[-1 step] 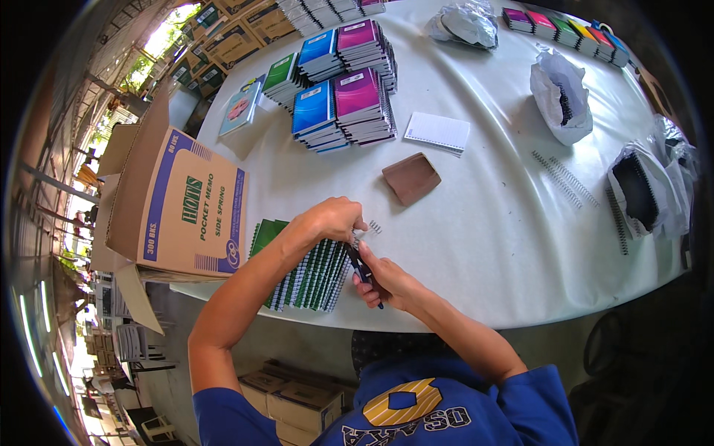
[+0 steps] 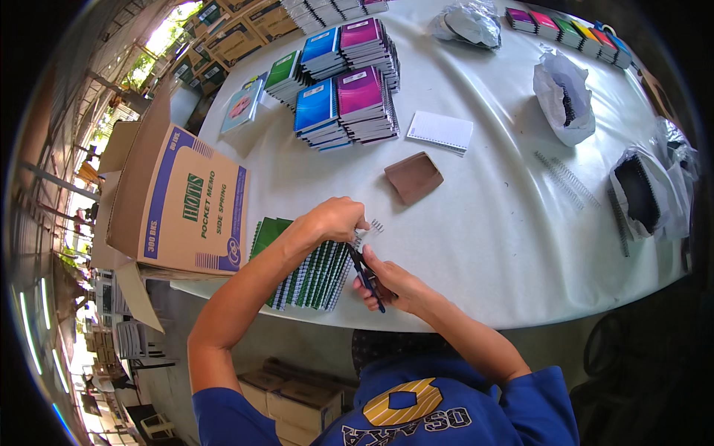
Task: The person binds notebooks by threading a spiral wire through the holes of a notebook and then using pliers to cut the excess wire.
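My left hand (image 2: 338, 218) is closed at the back edge of the green notebooks, pinching a thin metal spiral wire (image 2: 377, 225) whose loose end sticks out to the right. Just below it, my right hand (image 2: 387, 282) grips dark-handled pliers (image 2: 364, 276), with their jaws up at the wire by my left fingertips. Several green spiral notebooks (image 2: 316, 279) lie in an overlapping row under my left forearm, coil edges toward me. The exact bite of the jaws is hidden by my fingers.
An open cardboard box (image 2: 197, 201) stands left. Blue, purple and green notebook stacks (image 2: 342, 97) are behind. A brown pouch-like piece (image 2: 414, 178), white ruled pad (image 2: 440, 132), loose spiral wires (image 2: 567, 178) and plastic bags (image 2: 563, 97) of coils lie on the white-covered table.
The pliers' handles show more between my right fingers, which look slightly looser around them. My left hand stays in nearly the same place.
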Motion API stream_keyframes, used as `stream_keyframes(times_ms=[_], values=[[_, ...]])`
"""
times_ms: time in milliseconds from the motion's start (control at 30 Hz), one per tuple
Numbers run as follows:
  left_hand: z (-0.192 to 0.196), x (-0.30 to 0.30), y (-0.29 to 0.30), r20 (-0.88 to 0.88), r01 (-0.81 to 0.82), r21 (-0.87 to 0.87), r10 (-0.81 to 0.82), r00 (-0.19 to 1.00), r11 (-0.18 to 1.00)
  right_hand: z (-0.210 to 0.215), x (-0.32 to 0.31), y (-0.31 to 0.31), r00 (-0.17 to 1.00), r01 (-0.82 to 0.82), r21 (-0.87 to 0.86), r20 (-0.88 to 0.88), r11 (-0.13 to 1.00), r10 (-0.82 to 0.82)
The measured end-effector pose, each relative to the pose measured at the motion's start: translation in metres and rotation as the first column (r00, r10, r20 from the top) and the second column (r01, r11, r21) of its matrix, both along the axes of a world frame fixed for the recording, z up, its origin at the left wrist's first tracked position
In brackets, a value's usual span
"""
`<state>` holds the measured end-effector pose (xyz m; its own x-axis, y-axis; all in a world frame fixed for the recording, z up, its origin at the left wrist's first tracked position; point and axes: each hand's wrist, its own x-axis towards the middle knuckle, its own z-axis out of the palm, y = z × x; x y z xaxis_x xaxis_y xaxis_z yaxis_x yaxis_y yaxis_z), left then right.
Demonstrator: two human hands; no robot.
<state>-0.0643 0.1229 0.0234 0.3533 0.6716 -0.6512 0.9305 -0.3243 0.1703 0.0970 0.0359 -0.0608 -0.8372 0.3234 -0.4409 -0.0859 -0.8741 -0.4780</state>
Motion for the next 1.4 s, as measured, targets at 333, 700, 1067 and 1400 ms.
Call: stream_keyframes(times_ms=[333,700,1067,1400], values=[[-0.006,0.004,-0.009,0.032,0.003,0.144,-0.008,0.999,0.99,0.005,-0.001,0.002,0.992,-0.008,-0.122,0.123,0.992,0.024],[-0.004,0.011,-0.025,-0.031,0.095,0.26,-0.09,0.995,0.961,0.004,0.002,0.001,0.983,-0.042,-0.147,0.172,0.988,0.067],[-0.015,0.01,-0.028,-0.011,0.102,0.326,-0.104,0.994,0.94,0.008,-0.001,0.004,0.987,-0.022,-0.22,0.152,0.975,0.056],[-0.021,0.013,-0.035,0.064,0.091,0.395,-0.127,0.99,0.914,0.003,0.003,0.0,0.987,-0.059,-0.201,0.132,0.978,0.087]])
